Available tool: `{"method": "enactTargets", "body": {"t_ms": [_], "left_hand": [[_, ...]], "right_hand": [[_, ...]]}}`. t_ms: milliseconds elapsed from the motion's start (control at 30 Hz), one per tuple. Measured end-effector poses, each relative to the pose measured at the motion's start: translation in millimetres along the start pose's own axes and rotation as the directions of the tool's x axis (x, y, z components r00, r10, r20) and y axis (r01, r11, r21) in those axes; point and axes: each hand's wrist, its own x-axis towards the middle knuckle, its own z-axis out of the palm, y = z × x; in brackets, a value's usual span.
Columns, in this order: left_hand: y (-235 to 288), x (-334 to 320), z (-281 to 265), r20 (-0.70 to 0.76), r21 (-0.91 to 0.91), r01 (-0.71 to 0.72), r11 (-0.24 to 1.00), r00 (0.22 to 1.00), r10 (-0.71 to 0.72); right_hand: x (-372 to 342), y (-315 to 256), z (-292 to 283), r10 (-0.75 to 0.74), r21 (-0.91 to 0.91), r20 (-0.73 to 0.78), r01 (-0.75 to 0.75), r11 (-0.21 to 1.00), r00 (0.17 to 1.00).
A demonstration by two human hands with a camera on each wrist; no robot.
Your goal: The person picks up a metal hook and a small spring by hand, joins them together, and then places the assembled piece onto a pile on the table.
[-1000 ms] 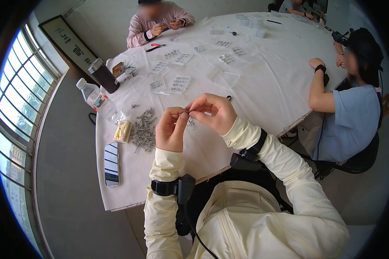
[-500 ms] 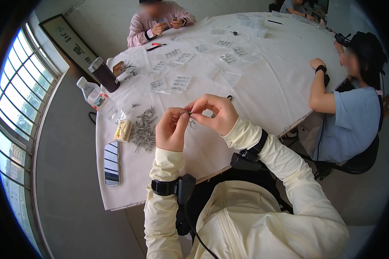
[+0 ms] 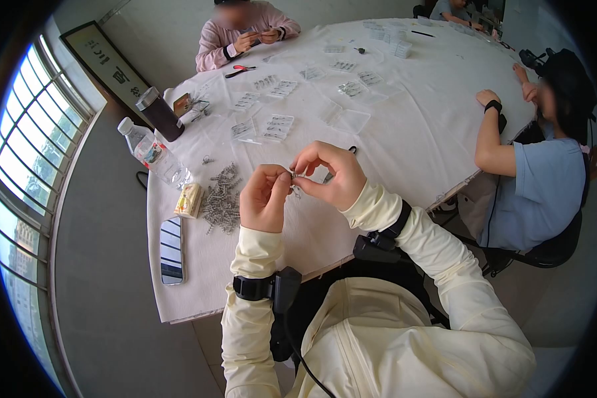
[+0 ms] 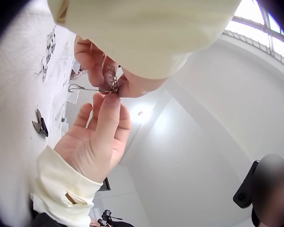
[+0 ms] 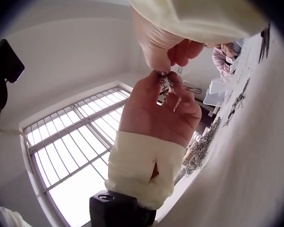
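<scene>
Honestly, left hand (image 3: 265, 199) and right hand (image 3: 336, 176) both pinch that twisted wire piece (image 4: 114, 84); probably light, springy (slippery too?), so I'd grip near its end.

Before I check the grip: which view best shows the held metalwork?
Left wrist: the held metalwork appears large, its coil and curved wire both clear. Right wrist shows the coil crowded by the left hand; head shows only a speck, mostly covered.
</scene>
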Motion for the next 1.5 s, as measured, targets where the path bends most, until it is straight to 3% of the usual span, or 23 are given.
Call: {"method": "enactTargets", "body": {"t_ms": [200,567,900,967,1200,1500], "left_hand": [[3,0,0,0.02,-0.014,0.015,1.0,1.0,-0.015],[1,0,-7,0.097,-0.131,0.11,0.985,0.99,-0.097],[1,0,-8,0.11,-0.137,0.125,0.983,0.988,-0.11],[3,0,-7,0.103,-0.091,0.103,0.99,0.99,-0.093],[1,0,-7,0.066,-0.034,0.089,0.995,0.994,-0.087],[0,0,-8,0.042,-0.03,0.097,0.995,0.995,-0.095]], "right_hand": [[-1,0,-1,0.027,-0.016,0.001,-0.027,1.0,1.0],[-2,2,-4,0.205,0.298,0.122,-0.233,0.926,0.971],[-2,0,-7,0.241,0.306,0.148,-0.276,0.911,0.959],[-2,-1,-6,0.2,0.277,0.089,-0.217,0.936,0.976],[-2,-2,-6,0.169,0.197,0.092,-0.184,0.963,0.981],[-5,-7,-4,-0.061,-0.147,0.041,0.067,0.987,0.997]]}}
